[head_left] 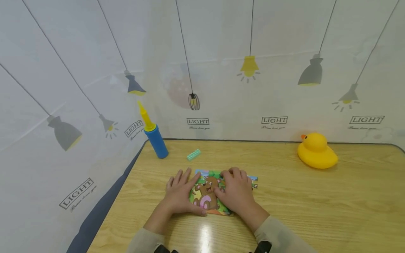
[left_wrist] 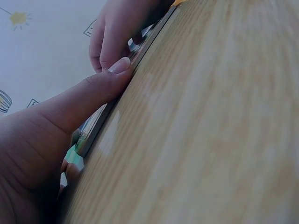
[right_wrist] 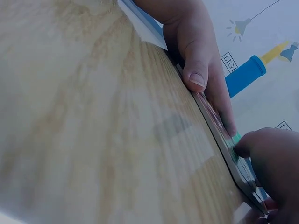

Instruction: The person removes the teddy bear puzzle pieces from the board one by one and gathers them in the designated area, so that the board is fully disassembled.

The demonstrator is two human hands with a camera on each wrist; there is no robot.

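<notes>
1. A person's two hands press on a flat picture puzzle board (head_left: 209, 195) showing a brown cartoon bear, which lies on the near middle of a pale wooden table (head_left: 316, 211).

2. The left hand (head_left: 180, 193) lies on the board's left edge, fingers straight and spread, thumb along the near edge; it grips nothing.

3. The right hand (head_left: 235, 191) covers the board's right half with its fingers bent downward onto the picture surface. Whether they pinch a loose piece cannot be told.

4. The wrist views show the board as a thin slab with a plain edge, lying flush on the wood.

5. By its look the board is light and stiff, probably card or thin wood, and likely to slide on the glossy tabletop unless pinned.

6. The exposed near edge and corners appear to offer the best purchase; lifted carelessly, loose pieces could spill.

7. Behind stand a blue and yellow hand pump (head_left: 154, 135), a small green brick (head_left: 193, 154) and, well apart to the right, a yellow rubber duck (head_left: 316, 151).
</notes>
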